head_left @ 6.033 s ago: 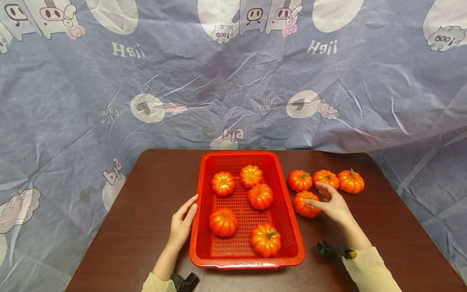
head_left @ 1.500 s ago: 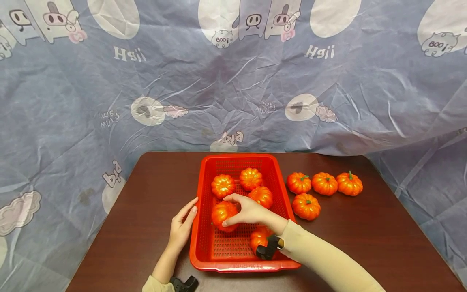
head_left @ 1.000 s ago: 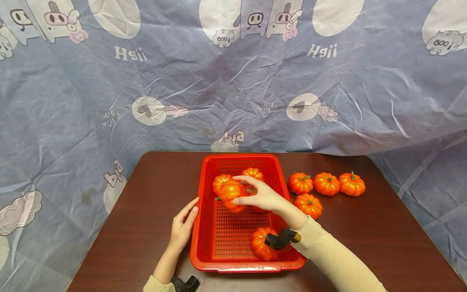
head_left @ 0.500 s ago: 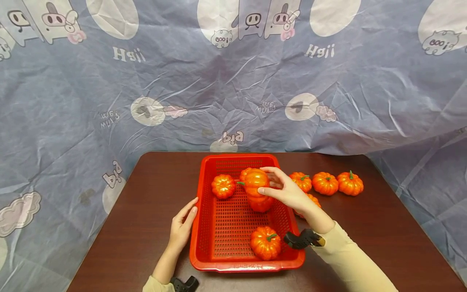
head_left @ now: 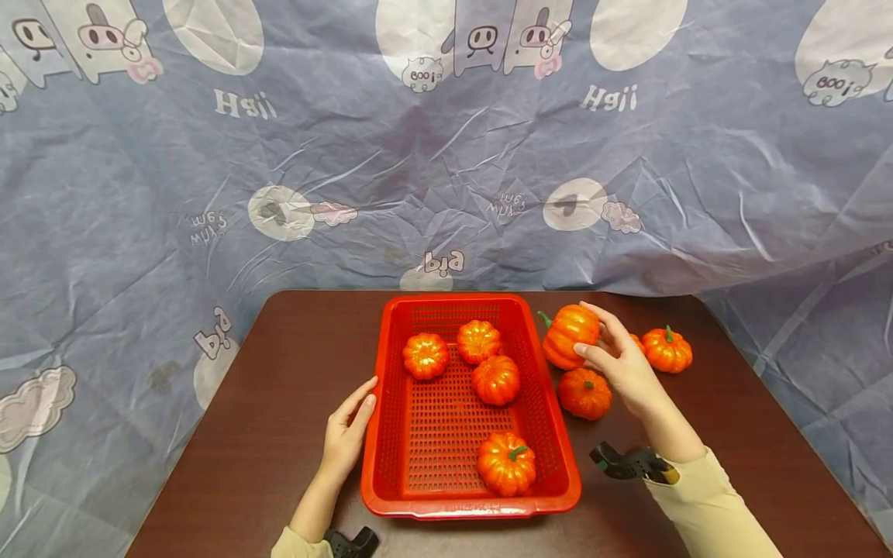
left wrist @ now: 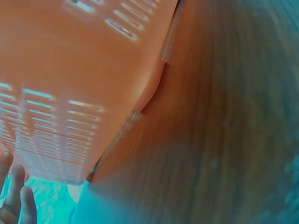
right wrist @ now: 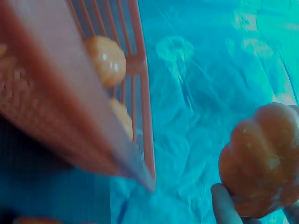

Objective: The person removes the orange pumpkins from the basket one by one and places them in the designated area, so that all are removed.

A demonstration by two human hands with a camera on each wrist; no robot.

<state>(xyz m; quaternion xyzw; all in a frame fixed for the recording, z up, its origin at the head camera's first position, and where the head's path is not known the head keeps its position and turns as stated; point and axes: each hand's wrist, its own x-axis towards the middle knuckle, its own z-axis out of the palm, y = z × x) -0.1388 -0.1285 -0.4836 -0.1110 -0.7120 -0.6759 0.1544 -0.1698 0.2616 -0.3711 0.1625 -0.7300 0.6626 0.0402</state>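
Observation:
My right hand grips a small orange pumpkin with a green stem, raised over the table to the right of the basket. In the right wrist view the same pumpkin shows ribbed, thumb against its lower side. My left hand touches the left rim of the red plastic basket with its fingers nearly straight. In the left wrist view those fingers lie beside the slotted basket wall. Inside the basket are several pumpkins, one of them near the front right corner.
On the dark wooden table, a pumpkin sits beside the basket's right side and another farther right. One between them is mostly hidden behind my right hand. A printed grey-blue cloth hangs behind the table.
My right hand took the front-left pumpkin in the basket, lifted it and carried it right, past the basket's right rim. The left hand has stayed at the left rim.

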